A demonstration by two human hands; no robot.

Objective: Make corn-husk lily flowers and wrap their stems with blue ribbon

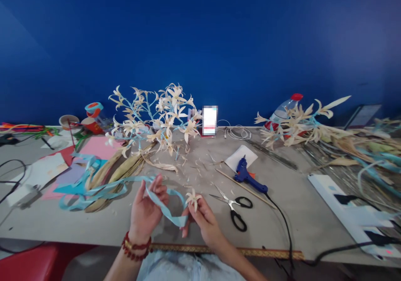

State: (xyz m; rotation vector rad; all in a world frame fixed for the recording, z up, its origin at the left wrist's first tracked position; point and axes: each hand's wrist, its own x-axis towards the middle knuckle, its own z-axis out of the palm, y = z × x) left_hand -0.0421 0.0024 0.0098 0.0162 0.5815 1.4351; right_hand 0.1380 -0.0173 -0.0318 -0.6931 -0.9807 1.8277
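My left hand (148, 210) is palm up with its fingers curled, and a long light blue ribbon (166, 211) runs across them. The ribbon loops over to my right hand (205, 222), which pinches a small cream flower (193, 199) with pointed petals. The flower's stem is hidden behind my fingers, where the ribbon's end meets it. From my left hand the ribbon trails leftward over dried corn husks (125, 172). Scissors (232, 203) with black handles lie spread beside my right hand. Behind them, a blue glue gun (247, 176) rests partly on a white paper (233, 160).
Flower sprays (169, 118) stand at the back beside a phone (209, 120). More flowers (300, 126) are at the right, near a bottle (283, 110). A wooden stick (228, 178), a power strip (328, 197) and coloured paper (100, 147) lie about. The glue gun's cord (286, 222) crosses the front edge.
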